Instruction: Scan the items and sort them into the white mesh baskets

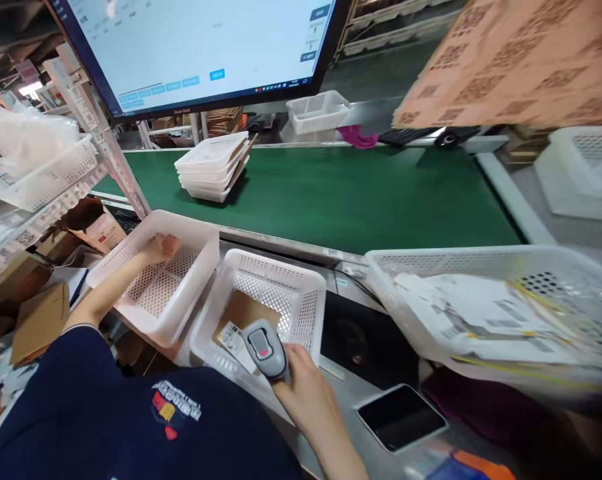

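Right hand (308, 387) had its grip clenched around a grey scanner (264, 348), head aimed down into the middle basket (311, 293). That basket sat on the bench (351, 393) just in front of the person, and held a brown parcel (245, 313) with a white label (232, 338) lying flat on its floor. The scanner hung right over the label, at the near rim of the middle basket; contact with the label could not be told.

Left hand (161, 248) reached into the left basket (201, 247), which touched the middle basket's left side and tilted over the bench edge. Fingers curled against the basket's inner far wall; whether the grip was actually closed on the rim could not be told. That basket showed nothing inside but the hand.

Right of the middle basket stood a bigger basket (395, 260) full of papers (475, 313), blurred. A dark phone (399, 417) lay on the bench near right of the scanner hand. Beyond the middle basket ran a green belt (355, 193), carrying a stack of white baskets (213, 167) on its far-left part. A monitor (201, 47) hung above the belt. Shelves (81, 167) with bags stood left of the left basket. Printed cardboard (521, 60) loomed at far right above the belt.
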`<state>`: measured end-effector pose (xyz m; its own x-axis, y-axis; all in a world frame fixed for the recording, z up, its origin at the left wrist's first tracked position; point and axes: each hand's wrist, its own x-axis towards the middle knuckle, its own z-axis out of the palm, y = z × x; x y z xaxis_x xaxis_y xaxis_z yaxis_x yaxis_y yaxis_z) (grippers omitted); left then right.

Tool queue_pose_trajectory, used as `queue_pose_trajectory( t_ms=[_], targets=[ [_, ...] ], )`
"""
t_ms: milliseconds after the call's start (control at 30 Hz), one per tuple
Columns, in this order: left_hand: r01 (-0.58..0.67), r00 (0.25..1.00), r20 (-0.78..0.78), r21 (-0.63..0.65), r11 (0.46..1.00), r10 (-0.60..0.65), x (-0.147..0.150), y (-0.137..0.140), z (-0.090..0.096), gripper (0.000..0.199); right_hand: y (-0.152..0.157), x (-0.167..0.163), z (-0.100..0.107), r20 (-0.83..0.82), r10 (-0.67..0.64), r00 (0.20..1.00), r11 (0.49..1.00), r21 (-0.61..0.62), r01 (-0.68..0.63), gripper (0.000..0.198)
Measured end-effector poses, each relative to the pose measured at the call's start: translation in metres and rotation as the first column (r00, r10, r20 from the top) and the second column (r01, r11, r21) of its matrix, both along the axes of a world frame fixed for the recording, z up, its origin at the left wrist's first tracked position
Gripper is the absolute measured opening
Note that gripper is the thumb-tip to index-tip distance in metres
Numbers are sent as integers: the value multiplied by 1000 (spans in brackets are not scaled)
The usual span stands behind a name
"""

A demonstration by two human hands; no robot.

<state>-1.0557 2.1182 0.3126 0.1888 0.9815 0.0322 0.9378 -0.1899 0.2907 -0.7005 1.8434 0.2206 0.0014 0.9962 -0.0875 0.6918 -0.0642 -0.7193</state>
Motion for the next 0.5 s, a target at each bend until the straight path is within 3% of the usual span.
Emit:
queue_pose_trajectory(
  t_ms=[167,267,367,500],
  targets=[
    [213,974,59,114,970,-220,43,-6,28,82,22,-6,58,1,62,998,967,247,-61,57],
    [426,874,180,167,889,-452,81,-21,36,86,31,-10,90,26,61,998,935,348,-66,56],
    [584,745,287,157,797,-602,114,-36,34,82,33,-12,109,146,-11,989,935,351,-42,60],
    [661,703,273,92,745,-657,145,-46,26,79,25,-13,113,262,-79,962,964,267,6,64]
  ],
)
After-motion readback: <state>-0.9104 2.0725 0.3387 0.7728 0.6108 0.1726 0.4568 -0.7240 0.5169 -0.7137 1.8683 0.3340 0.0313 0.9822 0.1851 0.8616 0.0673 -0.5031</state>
